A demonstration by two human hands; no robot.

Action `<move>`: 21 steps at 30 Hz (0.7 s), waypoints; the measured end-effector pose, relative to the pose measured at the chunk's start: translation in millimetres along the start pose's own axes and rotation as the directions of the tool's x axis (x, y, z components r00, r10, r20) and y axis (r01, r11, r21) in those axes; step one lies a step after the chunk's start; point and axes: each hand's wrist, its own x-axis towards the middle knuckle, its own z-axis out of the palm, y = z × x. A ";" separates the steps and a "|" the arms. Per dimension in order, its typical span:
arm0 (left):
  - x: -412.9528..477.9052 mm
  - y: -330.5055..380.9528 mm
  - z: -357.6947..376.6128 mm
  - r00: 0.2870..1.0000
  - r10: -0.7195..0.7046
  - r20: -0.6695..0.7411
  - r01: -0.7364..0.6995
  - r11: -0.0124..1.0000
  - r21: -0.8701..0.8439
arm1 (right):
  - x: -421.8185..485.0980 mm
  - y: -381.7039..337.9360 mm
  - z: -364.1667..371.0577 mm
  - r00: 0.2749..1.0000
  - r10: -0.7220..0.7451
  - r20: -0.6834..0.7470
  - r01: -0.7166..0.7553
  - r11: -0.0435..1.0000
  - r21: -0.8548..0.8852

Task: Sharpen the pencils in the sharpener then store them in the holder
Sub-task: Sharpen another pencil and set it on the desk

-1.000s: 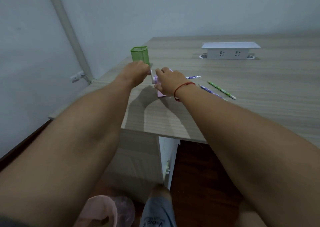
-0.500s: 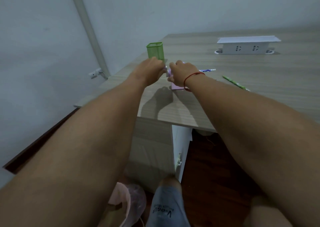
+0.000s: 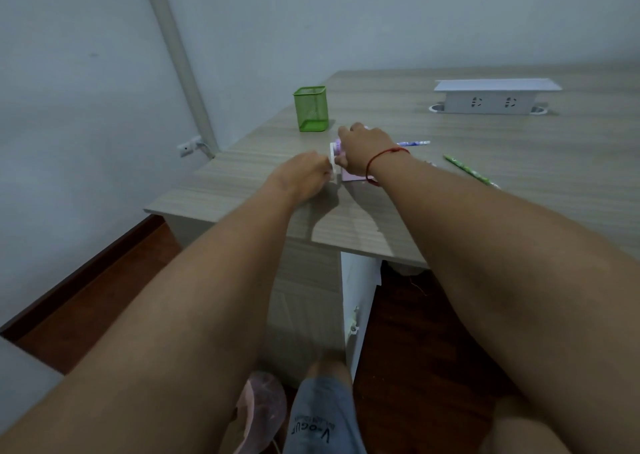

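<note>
A pink and white crank sharpener (image 3: 349, 175) stands on the wooden desk (image 3: 519, 183), mostly hidden under my right hand (image 3: 363, 148), which presses down on its top. My left hand (image 3: 304, 176) pinches the white crank handle (image 3: 332, 159) at the sharpener's left side. A purple pencil (image 3: 414, 143) sticks out to the right from behind my right hand. A green pencil (image 3: 467, 169) lies loose on the desk further right. The green mesh holder (image 3: 310, 108) stands upright behind the sharpener, apart from both hands.
A white pop-up socket box (image 3: 491, 98) sits at the back right of the desk. The desk's front edge and left corner are close to my left hand. Below are a white cabinet door (image 3: 356, 297), dark wooden floor and a pink bin (image 3: 258, 415).
My left hand has dropped from the upper side of the sharpener, near the holder, to lower down in front, with the crank. My right hand keeps hold of the sharpener. The camera view has shifted.
</note>
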 end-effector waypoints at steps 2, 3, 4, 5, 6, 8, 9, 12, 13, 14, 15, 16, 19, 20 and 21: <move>5.7 -4.1 6.9 0.998 -0.046 0.045 0.046 0.999 0.001 | -0.4 0.6 0.9 1.000 -0.007 -0.006 0.007 1.000 0.003; 9.4 -5.8 8.7 0.996 -0.055 0.069 0.055 0.998 0.005 | -0.9 0.4 1.9 1.000 -0.007 -0.015 0.008 1.000 0.004; 13.7 -6.7 9.4 0.995 -0.056 0.084 0.055 0.998 0.014 | -1.6 0.1 2.8 1.000 -0.007 -0.028 0.007 1.000 0.003; 17.6 -7.6 9.8 0.994 -0.052 0.095 0.050 0.998 0.025 | -2.0 -0.1 3.5 0.999 -0.009 -0.040 0.009 1.000 0.002; 21.4 -9.2 10.3 0.993 -0.049 0.111 0.045 0.998 0.034 | -2.5 -0.2 4.3 0.999 -0.012 -0.047 0.012 1.000 0.004; 28.6 -14.7 12.2 0.991 -0.045 0.126 0.038 0.997 0.061 | -2.6 0.9 5.3 0.998 -0.023 -0.052 0.023 1.000 0.006; 31.8 -17.1 13.3 0.992 -0.040 0.122 0.031 0.997 0.077 | -2.8 2.1 5.2 0.998 -0.030 -0.054 0.030 1.000 0.005; 42.4 -22.4 13.8 0.994 -0.024 0.110 0.012 0.994 0.112 | -4.0 4.8 4.0 0.997 -0.052 -0.054 0.052 0.999 0.010; 46.3 -23.5 11.8 0.994 -0.025 0.108 0.010 0.991 0.132 | -4.8 5.3 4.2 0.997 -0.060 -0.056 0.060 0.998 0.007; 50.5 -24.1 8.2 0.994 -0.019 0.104 0.002 0.987 0.161 | -5.4 6.1 3.9 0.996 -0.065 -0.058 0.065 0.998 0.001; 54.2 -25.2 4.9 0.995 -0.009 0.101 -0.011 0.981 0.193 | -5.3 7.0 3.6 0.996 -0.067 -0.057 0.067 0.998 -0.005; 57.3 -26.2 1.9 0.995 0.007 0.096 -0.028 0.974 0.225 | -4.8 8.1 2.8 0.996 -0.066 -0.053 0.065 0.998 -0.008; 61.0 -27.4 -2.3 0.996 0.048 0.076 -0.070 0.947 0.313 | -2.8 8.4 -2.7 0.998 -0.062 -0.012 0.062 0.998 -0.016; 60.8 -26.3 -4.0 0.996 0.051 0.070 -0.072 0.938 0.339 | -2.1 7.7 -4.4 0.998 -0.068 0.001 0.068 0.997 -0.025; 62.4 -26.1 -6.7 0.997 0.061 0.051 -0.075 0.934 0.350 | -1.7 7.1 -5.2 0.997 -0.073 0.007 0.073 0.997 -0.033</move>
